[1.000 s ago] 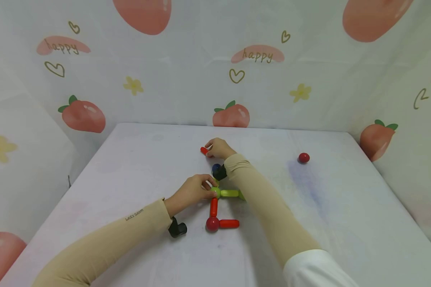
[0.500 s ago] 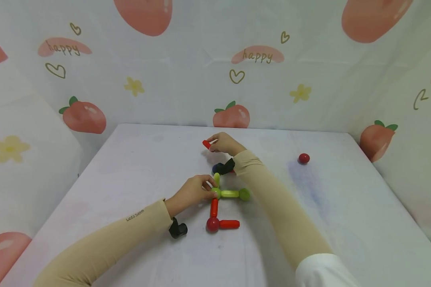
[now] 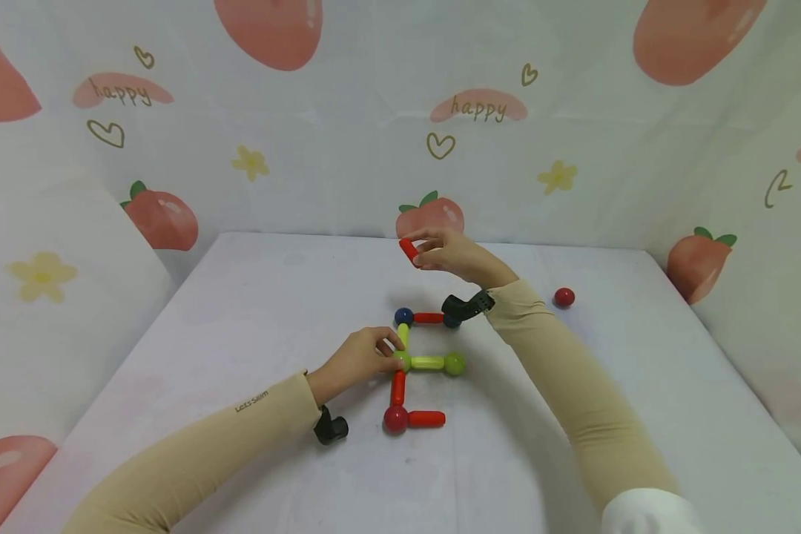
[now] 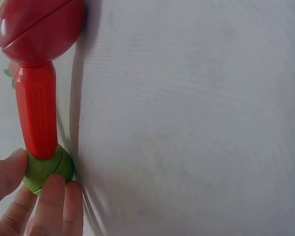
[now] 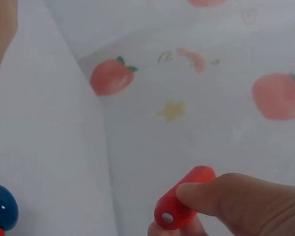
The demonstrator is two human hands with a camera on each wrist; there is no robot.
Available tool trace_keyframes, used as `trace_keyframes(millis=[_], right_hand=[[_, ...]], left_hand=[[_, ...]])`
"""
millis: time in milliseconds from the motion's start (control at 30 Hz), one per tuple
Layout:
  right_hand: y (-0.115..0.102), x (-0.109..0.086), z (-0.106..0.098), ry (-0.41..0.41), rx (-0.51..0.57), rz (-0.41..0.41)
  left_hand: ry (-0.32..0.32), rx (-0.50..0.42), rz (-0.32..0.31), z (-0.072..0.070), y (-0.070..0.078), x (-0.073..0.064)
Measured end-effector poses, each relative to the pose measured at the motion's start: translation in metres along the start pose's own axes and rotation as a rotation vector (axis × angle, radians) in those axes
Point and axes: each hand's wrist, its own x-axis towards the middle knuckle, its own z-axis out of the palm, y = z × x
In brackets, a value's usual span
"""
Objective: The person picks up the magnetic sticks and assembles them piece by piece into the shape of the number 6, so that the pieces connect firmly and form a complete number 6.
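In the head view my left hand pinches a green ball at the middle of a flat figure of magnetic rods and balls. From that ball run a red rod to a red ball, a yellow-green rod to another green ball, and a short yellow-green rod to a blue ball. My right hand holds a loose red magnetic rod between thumb and fingers above the table's far part; a metal tip shows at its end.
A red rod links the blue ball to a second blue ball, partly behind the black wrist camera. Another red rod extends from the red ball. A loose red ball lies at the far right of the white table.
My right hand has lifted the red rod off the table and carried it up and to the right. The blue balls and their red rod have come into sight. My left hand stays put.
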Motion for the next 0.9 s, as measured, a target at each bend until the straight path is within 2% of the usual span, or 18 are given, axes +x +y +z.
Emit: trace_keyframes(millis=[367,567,900], right_hand=[[-0.006,-0.051,-0.007,-0.018,-0.071,-0.044],[0.006,-0.075,-0.002,0.021,-0.105,0.002],[0.03,-0.105,0.007,0.072,-0.045,0.05]], left_hand=[[0.007,0.001,-0.013,0.0,0.0,0.0],[0.005,0.0,-0.01,0.0,-0.001,0.001],[0.008,0.002,0.003,0.0,-0.001,0.001]])
